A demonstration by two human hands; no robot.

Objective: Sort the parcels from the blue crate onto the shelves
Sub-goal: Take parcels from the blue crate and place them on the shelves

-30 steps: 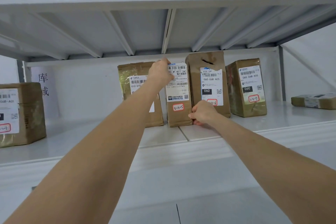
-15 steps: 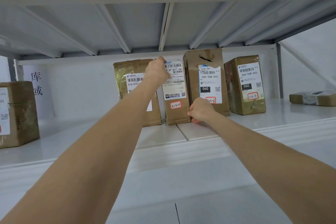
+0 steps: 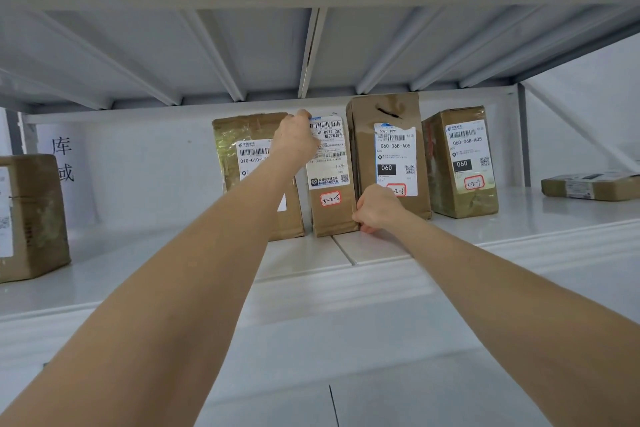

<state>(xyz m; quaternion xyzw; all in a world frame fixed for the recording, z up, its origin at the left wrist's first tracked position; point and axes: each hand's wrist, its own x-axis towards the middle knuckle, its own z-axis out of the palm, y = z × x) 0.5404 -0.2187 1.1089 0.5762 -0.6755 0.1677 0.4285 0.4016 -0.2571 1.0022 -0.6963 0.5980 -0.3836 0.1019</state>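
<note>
So I've got the narrow brown parcel marked 3-2-5 (image 3: 333, 191) standing upright on the white shelf (image 3: 377, 246), wedged into the row just past centre, between the crinkly tape-wrapped parcel (image 3: 242, 149) at its 9 o'clock and the taller parcel marked 3-2-6 (image 3: 388, 149) at its 3 o'clock. Another taped parcel tagged 3-2-7 (image 3: 460, 163) stands further out at 3 o'clock, and a flat parcel (image 3: 588, 185) lies way off that side.

My left hand (image 3: 294, 142) is curled over the top left corner, up at 11 o'clock on the parcel, fingers closed around the upper edge. My right hand (image 3: 375, 210) is down at the bottom right corner, around 5 o'clock, pinched shut on that lower edge, right where it meets the 3-2-6 parcel.

Handling-wise, my guess: it's a stiff cardboard carton, thin and tall, so it holds shape fine but looks tippy on that small footprint. Probably light, since a corner pinch seems enough. The paper label on the front looks smooth, and part of the brown surface may be taped and slick, so I'd rather grip edges and corners than press on the flat faces. Diagonal corners like this give decent control over tilt. The main risk I see is nudging the neighbours over, since they all sit close together.
</note>
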